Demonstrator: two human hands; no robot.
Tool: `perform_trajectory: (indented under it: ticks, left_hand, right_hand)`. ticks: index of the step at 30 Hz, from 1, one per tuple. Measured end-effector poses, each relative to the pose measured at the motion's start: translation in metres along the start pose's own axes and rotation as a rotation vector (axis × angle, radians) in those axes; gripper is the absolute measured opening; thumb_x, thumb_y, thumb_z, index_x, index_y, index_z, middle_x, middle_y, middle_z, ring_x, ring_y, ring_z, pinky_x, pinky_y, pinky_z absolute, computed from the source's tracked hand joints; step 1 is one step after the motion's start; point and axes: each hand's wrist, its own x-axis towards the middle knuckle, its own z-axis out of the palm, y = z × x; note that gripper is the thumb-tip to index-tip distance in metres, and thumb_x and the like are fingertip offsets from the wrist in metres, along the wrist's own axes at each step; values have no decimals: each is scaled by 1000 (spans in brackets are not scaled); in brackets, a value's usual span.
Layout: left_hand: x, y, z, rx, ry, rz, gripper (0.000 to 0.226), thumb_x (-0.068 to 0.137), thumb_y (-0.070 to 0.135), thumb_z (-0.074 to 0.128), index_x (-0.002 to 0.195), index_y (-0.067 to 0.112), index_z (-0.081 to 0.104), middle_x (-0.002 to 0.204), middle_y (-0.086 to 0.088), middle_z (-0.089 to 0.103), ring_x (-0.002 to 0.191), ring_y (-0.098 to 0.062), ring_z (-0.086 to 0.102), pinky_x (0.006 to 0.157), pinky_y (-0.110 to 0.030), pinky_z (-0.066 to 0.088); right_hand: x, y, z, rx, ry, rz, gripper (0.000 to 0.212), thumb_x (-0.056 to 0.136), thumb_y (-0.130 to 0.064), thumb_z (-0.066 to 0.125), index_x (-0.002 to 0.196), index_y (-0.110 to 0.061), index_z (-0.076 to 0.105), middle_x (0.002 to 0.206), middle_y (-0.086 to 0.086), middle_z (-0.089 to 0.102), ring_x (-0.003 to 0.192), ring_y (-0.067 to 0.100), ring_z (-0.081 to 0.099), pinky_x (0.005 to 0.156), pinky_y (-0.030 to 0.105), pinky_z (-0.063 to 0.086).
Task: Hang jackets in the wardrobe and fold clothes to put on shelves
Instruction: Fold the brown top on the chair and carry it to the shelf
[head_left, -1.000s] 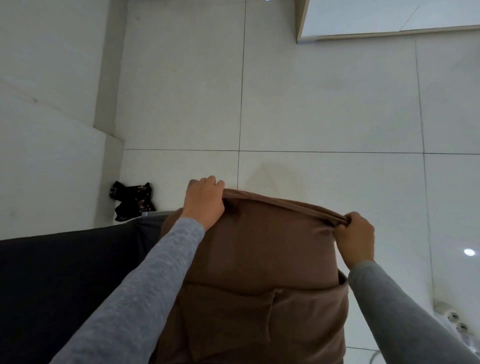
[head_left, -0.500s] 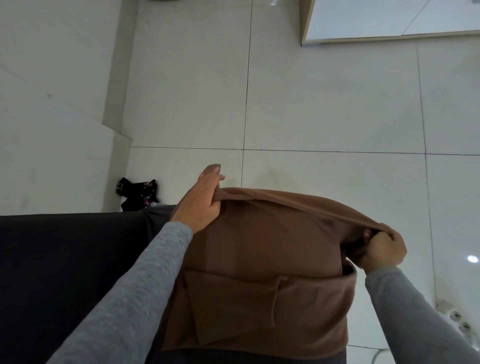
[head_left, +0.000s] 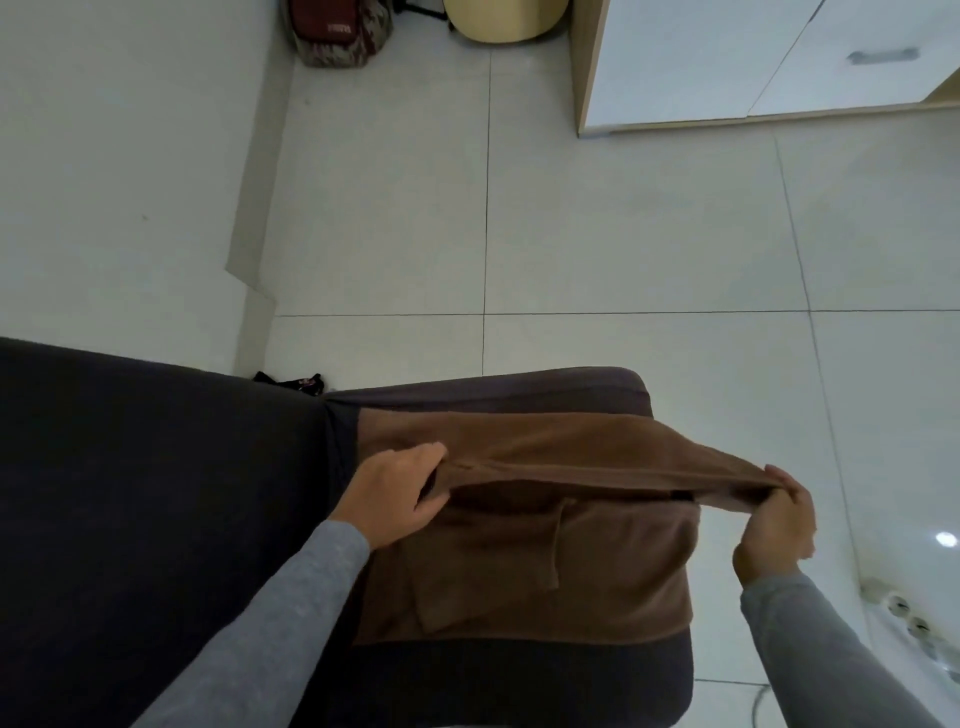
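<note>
A brown garment (head_left: 524, 566) lies spread on the dark seat cushion (head_left: 519, 680) of a sofa. Its far part is lifted and folded back toward me, forming a taut edge. My left hand (head_left: 400, 493) grips the left end of that edge. At the right end, past the cushion's side, my right hand (head_left: 779, 525) pinches the fabric. Both of my sleeves are grey. The white wardrobe (head_left: 753, 57) stands at the top right, its doors shut.
The dark sofa back (head_left: 145, 493) fills the left. A small black patterned cloth (head_left: 291, 382) lies on the tiled floor behind the sofa. A red-and-camouflage bag (head_left: 337, 31) and a beige round object (head_left: 498, 21) sit by the far wall. A power strip (head_left: 904, 613) lies at the right.
Both hands have lowered the folded edge of the brown garment toward the cushion. The view has tilted up, so the bag, the beige object and the wardrobe doors now show.
</note>
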Motion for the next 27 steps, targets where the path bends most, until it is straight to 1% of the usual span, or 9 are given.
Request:
perform_trajectory:
  ticks: [2,5,7,10,14,18,20,24,27]
  left_hand:
    - [-27,12,15,-57,-157,-30,53,81,56,45,113,16,60,103,4,66,86,-15,65,74,-25,48]
    - [-62,27,35,-103,-277,-191,67,80,75,35,123,26,51,117,11,53,107,-10,52,89,-25,40]
    - [-77,31,44,-184,-64,-332,59,85,67,39,118,21,53,113,6,53,104,-14,51,89,-30,44]
    - [-73,27,49,-416,328,-788,41,89,39,57,118,11,50,112,-3,47,105,-21,50,91,-38,46]
    - [-50,6,52,-777,312,-1235,53,85,38,65,121,4,47,113,-8,52,106,-26,54,92,-33,43]
    - [-34,-5,60,-1003,351,-1348,45,80,34,72,105,10,43,107,-8,54,97,-22,54,93,-37,46]
    - [-31,-9,62,-1012,378,-1374,42,79,31,73,100,12,43,104,-8,53,95,-23,54,91,-38,47]
    - [-33,-9,64,-985,353,-1323,24,85,26,66,76,15,48,85,-6,57,84,-23,56,73,-29,43]
    - [-37,-1,58,-955,404,-1218,17,92,23,56,85,9,47,79,-3,51,79,-20,51,67,-27,38]
  right_hand:
    - [-7,18,-12,12,-35,65,37,90,-9,39,121,-14,58,123,3,54,112,19,52,102,30,42]
    - [-17,47,-20,73,-90,190,40,84,-7,46,122,-14,57,118,7,57,106,24,57,93,32,47]
    - [-39,52,-18,157,-133,283,31,86,-8,47,115,-12,59,117,16,58,101,29,61,81,23,50]
    - [-56,63,-10,178,-239,288,22,97,-6,41,115,4,48,117,27,55,69,13,67,58,10,52]
    - [-68,67,0,64,-399,364,47,97,-21,50,131,9,39,99,19,60,82,23,63,79,31,51]
    - [-66,54,8,49,-463,566,47,91,-23,60,127,0,42,114,20,58,87,27,63,81,36,48]
    - [-63,50,15,11,-495,637,38,89,-20,62,119,-3,44,105,15,61,86,26,63,81,38,48]
    - [-62,56,24,-28,-517,592,14,92,-8,51,106,-8,50,94,9,61,88,24,62,79,37,52]
    - [-61,62,24,62,-495,566,10,92,-6,40,85,-10,46,91,11,56,103,30,56,82,39,48]
